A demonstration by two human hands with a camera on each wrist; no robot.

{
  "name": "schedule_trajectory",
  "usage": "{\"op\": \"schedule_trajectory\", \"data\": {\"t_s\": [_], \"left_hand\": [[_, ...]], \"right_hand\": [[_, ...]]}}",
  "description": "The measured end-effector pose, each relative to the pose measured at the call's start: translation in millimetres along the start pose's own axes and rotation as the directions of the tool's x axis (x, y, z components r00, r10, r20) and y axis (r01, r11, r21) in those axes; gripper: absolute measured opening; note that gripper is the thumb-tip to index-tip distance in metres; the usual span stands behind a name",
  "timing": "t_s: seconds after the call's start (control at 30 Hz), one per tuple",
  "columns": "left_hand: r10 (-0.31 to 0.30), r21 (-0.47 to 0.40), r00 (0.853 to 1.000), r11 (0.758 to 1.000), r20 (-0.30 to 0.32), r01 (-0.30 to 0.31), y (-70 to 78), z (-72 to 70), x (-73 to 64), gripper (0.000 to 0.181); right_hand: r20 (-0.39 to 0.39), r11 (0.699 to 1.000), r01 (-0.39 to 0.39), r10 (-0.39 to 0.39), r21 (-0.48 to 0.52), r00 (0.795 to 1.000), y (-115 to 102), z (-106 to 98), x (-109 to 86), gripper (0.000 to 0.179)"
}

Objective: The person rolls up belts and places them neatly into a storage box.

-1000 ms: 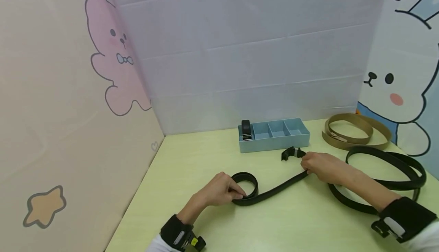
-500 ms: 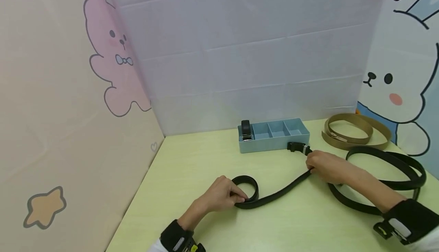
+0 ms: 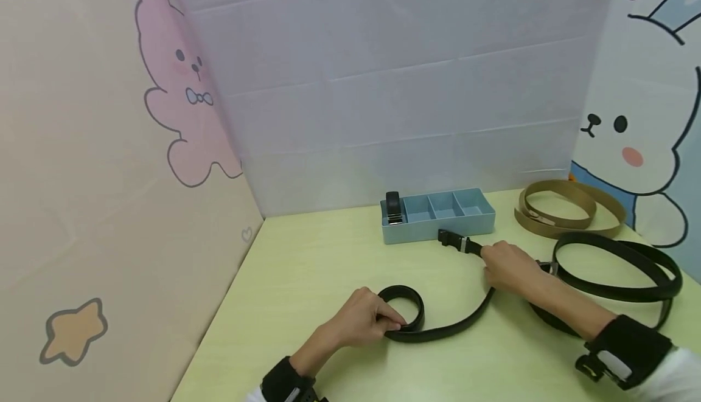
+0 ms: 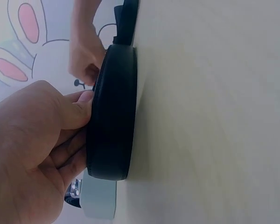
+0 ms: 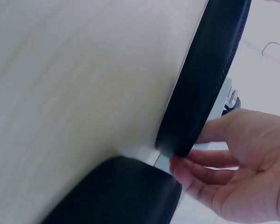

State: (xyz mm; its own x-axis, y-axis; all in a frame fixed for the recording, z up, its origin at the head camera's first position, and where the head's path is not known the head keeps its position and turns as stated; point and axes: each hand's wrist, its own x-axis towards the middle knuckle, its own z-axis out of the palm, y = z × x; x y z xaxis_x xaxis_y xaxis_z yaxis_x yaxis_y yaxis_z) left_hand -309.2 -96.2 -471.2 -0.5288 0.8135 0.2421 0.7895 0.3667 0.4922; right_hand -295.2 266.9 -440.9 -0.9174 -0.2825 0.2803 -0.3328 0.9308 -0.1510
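On the table lies a black leather belt (image 3: 446, 331), standing on its edge and partly wound into a small coil at its left end. My left hand (image 3: 358, 320) pinches the coil's near side between thumb and fingers; the left wrist view shows the coil (image 4: 113, 116) up close, thumb against its wall. My right hand (image 3: 512, 268) grips the strap farther along, close to the buckle end. From that hand the black buckle (image 3: 453, 240) juts out to the left, just before the tray. In the right wrist view the strap (image 5: 203, 79) runs up from the right fingertips (image 5: 179, 165).
A blue divided tray (image 3: 438, 230) stands at the back, with a rolled black belt (image 3: 393, 207) in its left compartment. At the right lie a loosely coiled tan belt (image 3: 608, 207) and another black belt (image 3: 635, 292), which my right forearm partly covers.
My left hand and the coil have shifted slightly right and nearer. The buckle end swung out and back to the left with my right hand. The strap between my hands now bends more.
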Motion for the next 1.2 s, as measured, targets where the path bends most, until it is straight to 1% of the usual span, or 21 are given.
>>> {"op": "schedule_trajectory", "data": {"t_s": [0.1,0.2,0.27,0.3,0.33,0.47,0.57,0.67,0.73,0.77,0.8,0.87,0.93,0.97,1.0,1.03,1.07,1.1,1.2], "left_hand": [[0.006,0.000,1.000,1.000,0.000,-0.006,2.2,2.6,1.4,0.017],[0.015,0.012,1.000,1.000,0.008,-0.015,5.2,5.6,4.5,0.015],[0.024,0.020,1.000,1.000,0.018,-0.025,7.6,6.7,7.4,0.014],[0.029,0.021,0.999,0.999,0.023,-0.030,8.7,7.6,8.8,0.013],[0.035,0.027,0.999,0.999,0.026,-0.035,9.9,8.4,10.1,0.013],[0.054,0.036,0.998,0.998,0.027,-0.055,13.3,11.7,13.4,0.012],[0.066,0.054,0.998,0.996,0.016,-0.067,14.0,13.4,14.4,0.012],[0.075,0.082,0.997,0.994,0.013,-0.076,14.4,13.5,15.0,0.012],[0.078,0.096,0.997,0.992,0.014,-0.079,14.6,13.6,15.4,0.012],[0.078,0.101,0.997,0.992,0.016,-0.079,15.0,13.6,15.4,0.012],[0.075,0.105,0.997,0.992,0.018,-0.076,15.3,13.5,15.3,0.012],[0.067,0.109,0.998,0.992,0.021,-0.069,15.5,13.5,15.2,0.012],[0.059,0.103,0.998,0.993,0.027,-0.061,16.3,12.5,14.7,0.011],[0.053,0.101,0.998,0.993,0.030,-0.056,16.7,11.9,14.6,0.011],[0.048,0.099,0.998,0.994,0.033,-0.051,16.9,11.3,14.7,0.011],[0.044,0.100,0.998,0.994,0.034,-0.047,17.1,10.8,14.8,0.011],[0.040,0.096,0.999,0.994,0.036,-0.043,17.5,10.1,15.0,0.011],[0.036,0.096,0.999,0.995,0.037,-0.040,17.9,9.5,15.2,0.011],[0.029,0.089,0.999,0.995,0.040,-0.033,17.7,9.8,15.8,0.010]], "right_hand": [[-0.002,0.997,-0.002,0.002,0.082,1.000,-4,3,5.6,0.028],[-0.032,0.990,0.036,-0.031,0.140,0.999,-12,8,14.5,0.021],[-0.049,0.982,0.074,-0.067,0.173,0.997,-18,12,22.1,0.012],[-0.057,0.977,0.097,-0.087,0.189,0.995,-21,15,25.9,0.009],[-0.063,0.972,0.117,-0.106,0.204,0.992,-24,17,29.7,0.010],[-0.049,0.940,0.164,-0.157,0.300,0.986,-39,28,45.0,0.014],[-0.053,0.923,0.193,-0.186,0.333,0.981,-51,35,53.2,0.014],[-0.088,0.923,0.247,-0.231,0.294,0.969,-62,35,53.0,0.010],[-0.120,0.920,0.302,-0.280,0.249,0.953,-68,31,46.0,0.008],[-0.134,0.910,0.342,-0.318,0.234,0.939,-71,28,40.4,0.009],[-0.142,0.893,0.388,-0.364,0.228,0.921,-73,24,34.3,0.011],[-0.140,0.837,0.482,-0.461,0.258,0.876,-78,17,20.0,0.019],[-0.121,0.766,0.566,-0.559,0.305,0.821,-81,11,4.9,0.023],[-0.103,0.735,0.596,-0.599,0.325,0.794,-83,9,-2.4,0.023],[-0.083,0.714,0.617,-0.629,0.331,0.773,-84,7,-9.2,0.023],[-0.068,0.705,0.632,-0.648,0.323,0.758,-85,6,-15.2,0.022],[-0.057,0.702,0.644,-0.661,0.305,0.748,-86,6,-20.0,0.021],[-0.051,0.705,0.654,-0.668,0.275,0.742,-87,6,-24.0,0.020],[-0.020,0.740,0.648,-0.656,0.182,0.754,-90,8,-29.9,0.017]]}}
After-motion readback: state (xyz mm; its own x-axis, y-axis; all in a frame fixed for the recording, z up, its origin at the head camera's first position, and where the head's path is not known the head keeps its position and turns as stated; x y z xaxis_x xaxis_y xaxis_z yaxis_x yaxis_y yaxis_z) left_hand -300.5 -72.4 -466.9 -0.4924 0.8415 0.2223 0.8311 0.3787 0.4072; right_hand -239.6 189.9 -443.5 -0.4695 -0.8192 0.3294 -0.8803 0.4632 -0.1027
